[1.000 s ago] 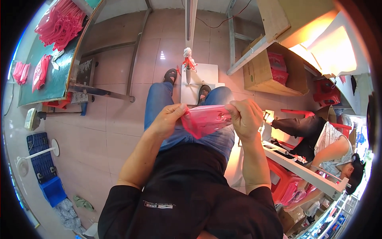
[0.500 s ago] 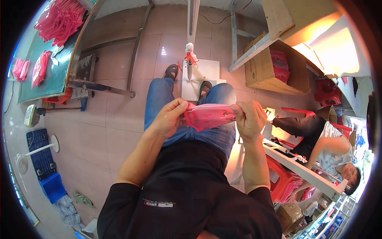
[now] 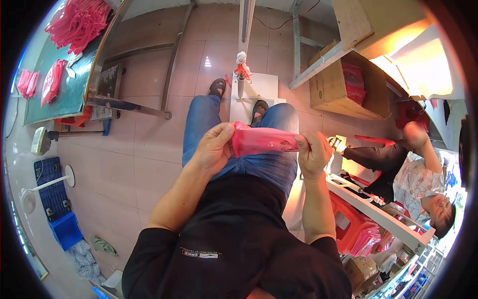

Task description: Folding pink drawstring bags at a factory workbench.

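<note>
A pink plastic pouch (image 3: 266, 140) is stretched sideways between my hands, above my lap. My left hand (image 3: 217, 143) pinches its left end, where the pink is darker and bunched. The other end is gripped by my right hand (image 3: 313, 152), thumb against fingers. Dark printing shows on the pouch close to the right hand. The undersides of both grips are hidden.
Pink pouches (image 3: 79, 22) lie heaped on a green-topped table (image 3: 59, 107) at far left. An open cardboard box (image 3: 338, 102) holds more at the right. A person (image 3: 420, 184) sits at right beyond a white metal rail (image 3: 383, 212). Blue crates (image 3: 64, 231) stand on the left floor.
The pouch has turned and been pulled straighter between my hands, its hanging left part lifted. The person at the right has raised an arm.
</note>
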`<state>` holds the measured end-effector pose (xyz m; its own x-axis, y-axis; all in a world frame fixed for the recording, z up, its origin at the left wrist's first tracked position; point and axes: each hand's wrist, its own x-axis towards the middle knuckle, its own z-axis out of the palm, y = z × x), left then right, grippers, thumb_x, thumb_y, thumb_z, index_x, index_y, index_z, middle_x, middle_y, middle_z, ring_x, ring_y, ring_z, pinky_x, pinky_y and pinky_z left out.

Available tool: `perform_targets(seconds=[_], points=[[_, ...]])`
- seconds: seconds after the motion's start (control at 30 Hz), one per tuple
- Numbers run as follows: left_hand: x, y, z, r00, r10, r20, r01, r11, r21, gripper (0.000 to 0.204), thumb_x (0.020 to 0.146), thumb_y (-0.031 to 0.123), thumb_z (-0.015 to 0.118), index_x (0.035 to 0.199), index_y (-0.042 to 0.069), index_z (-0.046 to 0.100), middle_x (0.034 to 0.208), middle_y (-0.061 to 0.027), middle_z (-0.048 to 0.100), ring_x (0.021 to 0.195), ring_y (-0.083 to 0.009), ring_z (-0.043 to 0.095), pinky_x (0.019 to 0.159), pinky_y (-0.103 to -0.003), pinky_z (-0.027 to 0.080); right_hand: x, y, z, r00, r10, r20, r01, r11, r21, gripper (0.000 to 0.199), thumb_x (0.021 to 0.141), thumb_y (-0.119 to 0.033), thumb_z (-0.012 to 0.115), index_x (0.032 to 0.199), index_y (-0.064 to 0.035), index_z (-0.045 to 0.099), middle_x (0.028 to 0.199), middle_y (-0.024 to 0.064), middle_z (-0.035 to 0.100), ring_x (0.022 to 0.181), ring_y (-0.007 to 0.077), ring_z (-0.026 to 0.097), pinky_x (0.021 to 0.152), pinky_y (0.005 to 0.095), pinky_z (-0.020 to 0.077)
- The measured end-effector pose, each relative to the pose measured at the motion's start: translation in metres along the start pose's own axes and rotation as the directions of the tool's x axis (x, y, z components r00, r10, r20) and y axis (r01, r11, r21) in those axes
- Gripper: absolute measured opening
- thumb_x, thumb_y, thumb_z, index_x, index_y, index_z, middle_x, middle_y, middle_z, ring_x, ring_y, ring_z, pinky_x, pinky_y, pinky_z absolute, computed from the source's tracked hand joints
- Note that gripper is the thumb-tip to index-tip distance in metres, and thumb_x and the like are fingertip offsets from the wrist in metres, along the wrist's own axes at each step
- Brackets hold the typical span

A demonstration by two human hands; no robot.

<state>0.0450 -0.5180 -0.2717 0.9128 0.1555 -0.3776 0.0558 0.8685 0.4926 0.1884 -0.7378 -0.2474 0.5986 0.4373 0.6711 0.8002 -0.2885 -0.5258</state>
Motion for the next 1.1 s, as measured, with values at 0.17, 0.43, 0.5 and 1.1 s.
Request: perform_targets(seconds=[0.17,0.43,0.5,1.1], points=[[0.0,-0.002,0.002,0.999,0.031,-0.045,-0.029,0.998,0.049,0.018,0.104,0.02,0.057,0.108,0.005,0.066,0.104,-0.006,0.07,0.089,-0.0137,0.066,0.078,-0.031,0.056,-0.006,0.0,0.0,1.0,0.009,-0.009,-0.009,1.0,-0.027,0.022,0.084,-0.019,0.081,0.088,-0.0038,0.065,0.065,0.0061,0.057,0.056,0.0215,0.051,0.053,0.031,0.0419],[-0.001,-0.002,0.009,0.996,0.091,0.0,-0.091,0.996,0.012,0.013,0.103,0.016,0.056,0.108,0.008,0.065,0.102,-0.0064,0.069,0.087,-0.0148,0.066,0.075,-0.031,0.055,-0.027,0.01,0.008,0.989,0.141,0.04,-0.143,0.988,0.053,0.023,0.091,-0.023,0.075,0.088,-0.0016,0.065,0.072,0.0087,0.062,0.059,0.0212,0.055,0.056,0.0305,0.0454],[-0.001,0.0,0.012,0.995,0.079,0.054,-0.079,0.997,-0.007,0.012,0.103,0.015,0.057,0.11,0.008,0.064,0.102,-0.0067,0.069,0.088,-0.0154,0.066,0.076,-0.031,0.056,-0.028,0.008,0.008,0.98,0.191,0.054,-0.194,0.98,0.041,0.024,0.091,-0.023,0.075,0.088,-0.0014,0.065,0.072,0.0087,0.062,0.06,0.0208,0.056,0.057,0.0304,0.0459],[-0.012,-0.009,0.029,0.844,0.475,0.248,-0.532,0.686,0.497,0.026,0.092,-0.004,0.068,0.115,0.003,0.058,0.099,-0.0045,0.067,0.09,-0.0096,0.064,0.078,-0.024,0.054,0.003,-0.036,0.021,0.956,0.022,0.292,-0.09,0.971,0.22,0.026,0.076,-0.004,0.08,0.099,-0.0037,0.067,0.089,0.0097,0.066,0.079,0.028,0.065,0.069,0.0357,0.052]])
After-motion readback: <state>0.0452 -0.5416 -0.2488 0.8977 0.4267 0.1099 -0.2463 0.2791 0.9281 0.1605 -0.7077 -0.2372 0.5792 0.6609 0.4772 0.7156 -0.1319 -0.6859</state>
